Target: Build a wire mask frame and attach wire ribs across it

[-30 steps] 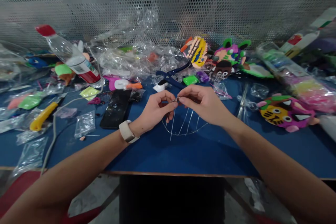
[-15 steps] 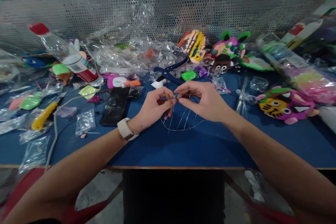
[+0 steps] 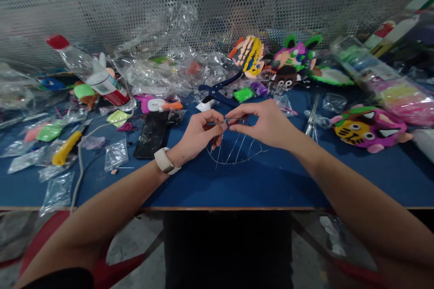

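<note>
A thin wire frame (image 3: 233,163), a curved outline crossed by several wire struts, is held over the blue table. My left hand (image 3: 203,135), with a pale watch on its wrist, pinches the frame's upper edge between thumb and fingers. Close beside it, my right hand (image 3: 262,124) pinches the same edge, the fingertips of both hands nearly touching. The lower curve of the wire shows below my hands; part of the upper edge is hidden by my fingers. Dark blue pliers (image 3: 220,92) lie just beyond my hands.
Left of my hands are a black phone (image 3: 151,134), a yellow-handled cutter (image 3: 67,148), small bags and a red-capped bottle (image 3: 108,86). A bundle of wires (image 3: 312,119) and a colourful clay mask (image 3: 369,128) lie right. Clay figures and plastic wrap line the mesh wall (image 3: 217,4).
The camera view has shifted slightly. My right fingers have closed in along the wire's upper edge, and more of the frame's right end shows below them.
</note>
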`<state>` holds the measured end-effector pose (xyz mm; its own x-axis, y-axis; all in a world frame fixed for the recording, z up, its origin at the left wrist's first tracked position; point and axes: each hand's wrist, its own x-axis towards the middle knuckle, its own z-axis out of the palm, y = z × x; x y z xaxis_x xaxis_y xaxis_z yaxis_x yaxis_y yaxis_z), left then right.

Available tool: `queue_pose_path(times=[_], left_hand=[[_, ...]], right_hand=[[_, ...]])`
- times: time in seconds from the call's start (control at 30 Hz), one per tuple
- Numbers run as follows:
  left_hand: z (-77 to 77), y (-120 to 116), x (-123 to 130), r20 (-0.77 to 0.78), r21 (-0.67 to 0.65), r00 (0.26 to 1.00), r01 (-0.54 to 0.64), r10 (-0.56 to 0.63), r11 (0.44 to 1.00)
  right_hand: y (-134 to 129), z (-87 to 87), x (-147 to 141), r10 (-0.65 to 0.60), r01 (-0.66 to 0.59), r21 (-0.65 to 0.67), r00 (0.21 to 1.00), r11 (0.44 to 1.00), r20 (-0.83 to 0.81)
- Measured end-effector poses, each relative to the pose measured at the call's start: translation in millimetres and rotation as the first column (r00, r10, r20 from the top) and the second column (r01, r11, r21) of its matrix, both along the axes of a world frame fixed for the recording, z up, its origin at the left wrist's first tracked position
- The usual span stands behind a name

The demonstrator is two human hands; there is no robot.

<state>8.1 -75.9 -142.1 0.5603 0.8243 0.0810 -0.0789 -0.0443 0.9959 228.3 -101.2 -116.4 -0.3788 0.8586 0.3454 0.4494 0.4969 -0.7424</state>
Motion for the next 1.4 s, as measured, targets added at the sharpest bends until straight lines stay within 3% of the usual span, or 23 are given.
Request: queue_pose_path(times=[0.17, 0.3, 0.47, 0.57, 0.63, 0.7, 0.77, 0.83, 0.93, 1.03, 1.17, 1.4], left_hand=[[-0.8, 0.5, -0.9, -0.014, 0.033, 1.0, -0.001, 0.001, 0.999], [-0.5, 1.1, -2.7, -0.033, 0.076, 0.999, 0.011, -0.009, 0.997], [1.5, -1.3, -2.6, -0.057, 0.137, 0.998, 0.039, -0.031, 0.99], [4.7, -6.3, -1.1, -0.087, 0.176, 0.995, 0.052, -0.037, 0.983], [6.3, -9.9, 0.0, -0.109, 0.18, 0.993, 0.067, -0.048, 0.981], [6.9, -12.4, 1.2, -0.105, 0.151, 0.993, 0.071, -0.055, 0.986], [6.5, -13.3, 2.5, -0.071, 0.095, 0.996, 0.056, -0.05, 0.994], [5.6, -12.6, 3.4, -0.023, 0.038, 0.999, 0.035, -0.034, 0.999], [4.5, -10.1, 3.6, 0.022, -0.014, 1.0, 0.008, -0.008, 1.0], [3.4, -7.9, 2.7, 0.019, -0.018, 1.0, 0.011, -0.01, 1.0], [2.2, -6.3, 1.2, 0.009, 0.024, 1.0, 0.013, -0.013, 1.0], [3.9, -6.6, 0.8, -0.053, 0.118, 0.998, -0.035, 0.042, 0.992]], right_hand=[[2.6, -4.2, 5.1, -0.021, -0.017, 0.192, 0.981, 0.981, 0.195], [1.9, -6.3, 3.5, -0.025, -0.011, 0.202, 0.985, 0.979, 0.171], [-3.1, -2.7, -6.9, -0.054, 0.051, 0.098, 0.998, 0.994, 0.021], [-3.5, -1.3, -12.9, -0.087, 0.078, -0.078, 0.989, 0.994, -0.121], [-2.9, -1.4, -15.4, -0.086, 0.035, -0.232, 0.972, 0.972, -0.216], [-3.1, -1.7, -16.4, -0.086, 0.007, -0.299, 0.964, 0.954, -0.253], [-4.6, -1.9, -16.0, -0.089, 0.041, -0.227, 0.975, 0.973, -0.204], [-6.6, -2.4, -14.4, -0.092, 0.085, -0.06, 0.988, 0.995, -0.124], [-7.5, -4.3, -9.7, -0.09, 0.091, 0.146, 0.996, 0.985, -0.01], [-5.4, -6.7, -4.6, -0.094, 0.067, 0.249, 0.99, 0.966, 0.1], [-2.8, -8.1, -1.9, -0.124, 0.057, 0.315, 0.973, 0.947, 0.196], [-2.2, -9.2, -7.7, -0.074, 0.016, 0.275, 0.977, 0.961, 0.202]])
